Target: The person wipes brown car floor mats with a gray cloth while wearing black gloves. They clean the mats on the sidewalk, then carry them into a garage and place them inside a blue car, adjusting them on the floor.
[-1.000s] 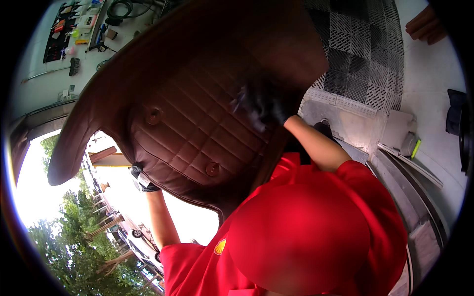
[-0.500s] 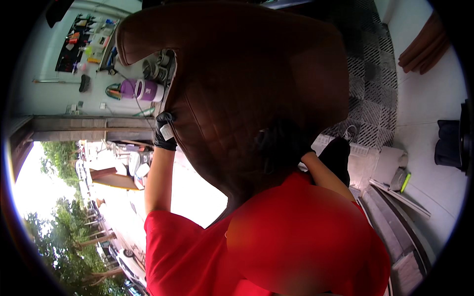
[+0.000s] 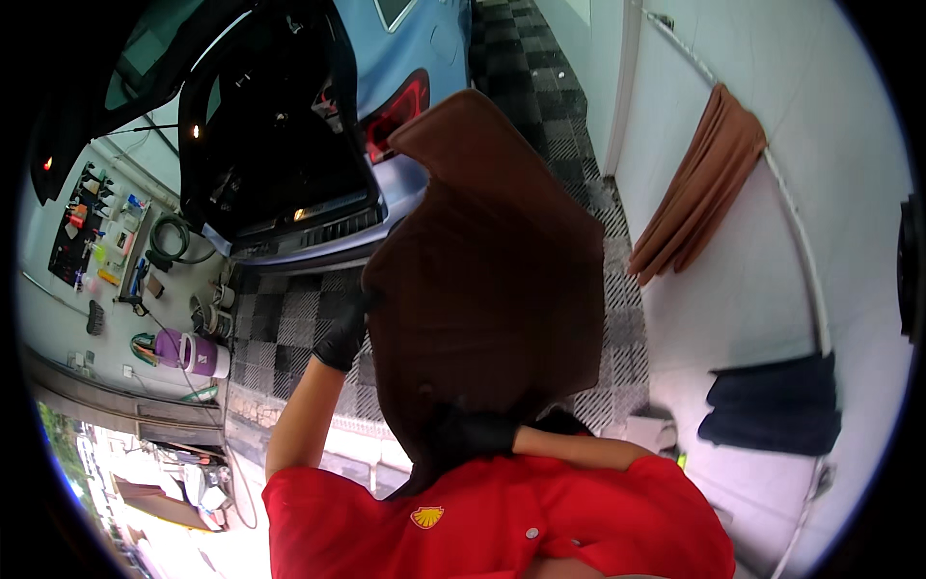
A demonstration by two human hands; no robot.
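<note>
A large brown quilted car mat (image 3: pixel 502 261) with a cut-out on its left side is held up in front of me. My left hand (image 3: pixel 342 333), in a black glove, grips the mat's left edge. My right hand (image 3: pixel 473 432), also black-gloved, lies against the lower part of the mat near my red shirt. Its fingers blend into the dark surface, so their shape is hidden. Beyond the mat stands a blue car (image 3: pixel 410 53) with its tailgate raised and the dark boot (image 3: pixel 275 145) exposed.
Checkered floor tiles (image 3: pixel 289 318) run under the car. On the right wall, a brown cloth (image 3: pixel 699 188) and a dark cloth (image 3: pixel 772 405) hang over a rail (image 3: pixel 796 232). At left are a purple-and-white bucket (image 3: pixel 200 354), a coiled hose (image 3: pixel 174 239) and a tool board (image 3: pixel 82 227).
The view has swung, bringing the car's open rear into sight. The mat now appears lower and less across the view. My left hand stays at its left edge, my right against its lower part.
</note>
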